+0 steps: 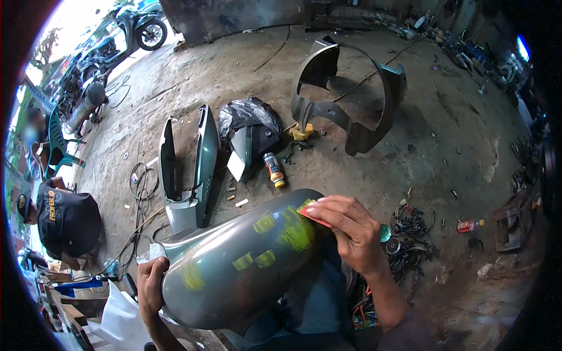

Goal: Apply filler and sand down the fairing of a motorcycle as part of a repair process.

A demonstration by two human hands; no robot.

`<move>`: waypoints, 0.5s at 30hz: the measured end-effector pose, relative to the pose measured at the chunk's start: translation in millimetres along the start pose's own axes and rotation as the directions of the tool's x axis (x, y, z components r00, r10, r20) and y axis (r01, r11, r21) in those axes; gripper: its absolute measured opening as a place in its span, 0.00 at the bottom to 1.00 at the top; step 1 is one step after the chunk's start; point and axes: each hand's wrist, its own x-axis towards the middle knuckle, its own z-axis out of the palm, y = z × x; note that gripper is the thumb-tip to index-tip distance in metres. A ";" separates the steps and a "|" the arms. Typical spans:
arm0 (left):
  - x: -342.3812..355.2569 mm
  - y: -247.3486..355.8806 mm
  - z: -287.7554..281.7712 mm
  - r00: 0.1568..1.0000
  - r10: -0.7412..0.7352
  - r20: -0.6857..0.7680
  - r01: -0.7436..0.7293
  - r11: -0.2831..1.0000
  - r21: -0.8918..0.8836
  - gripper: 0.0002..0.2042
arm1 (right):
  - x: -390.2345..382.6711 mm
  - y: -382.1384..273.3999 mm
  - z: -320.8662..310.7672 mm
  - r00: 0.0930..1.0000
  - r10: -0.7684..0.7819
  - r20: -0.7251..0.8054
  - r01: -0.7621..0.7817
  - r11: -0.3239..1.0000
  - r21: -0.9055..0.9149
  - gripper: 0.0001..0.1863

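Observation:
A glossy grey motorcycle body panel (216, 234), long and curved, lies across my lap with several yellow-green putty patches (295, 234) on its surface. With my left hand (151, 286) I grip the panel's left end, thumb on top and fingers hidden beneath. A whitish piece (152, 251) sits at that end, just above my thumb; I cannot tell what it is. Between the fingertips and thumb of my right hand (354, 231) is a small red putty spreader (319, 217), smeared yellow-green along its edge. It touches the panel at its far right end, beside the largest patch.
Ahead on the floor lie a grey-green tail fairing (205, 158), a black plastic bag (249, 114), a bottle (273, 169) and a large dark fender (380, 117). Tangled wires (410, 245) lie right. A person in black (67, 219) is at left; motorcycles (126, 41) stand behind.

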 end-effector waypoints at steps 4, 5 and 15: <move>-1.8 12.7 6.9 0.999 0.010 -0.030 -0.011 0.999 -0.041 0.37 | -16.3 -6.6 -16.7 0.991 0.116 -0.068 -0.117 0.993 -0.003 0.16; -4.9 11.2 8.6 0.999 0.005 -0.032 -0.006 0.999 -0.039 0.37 | -20.2 -7.2 -20.5 0.977 0.168 -0.134 -0.169 0.986 0.003 0.14; -43.5 -17.5 2.5 0.812 0.533 0.237 -0.579 0.789 0.206 0.80 | -40.7 -52.9 -26.5 0.981 0.117 -0.154 -0.137 0.983 -0.126 0.13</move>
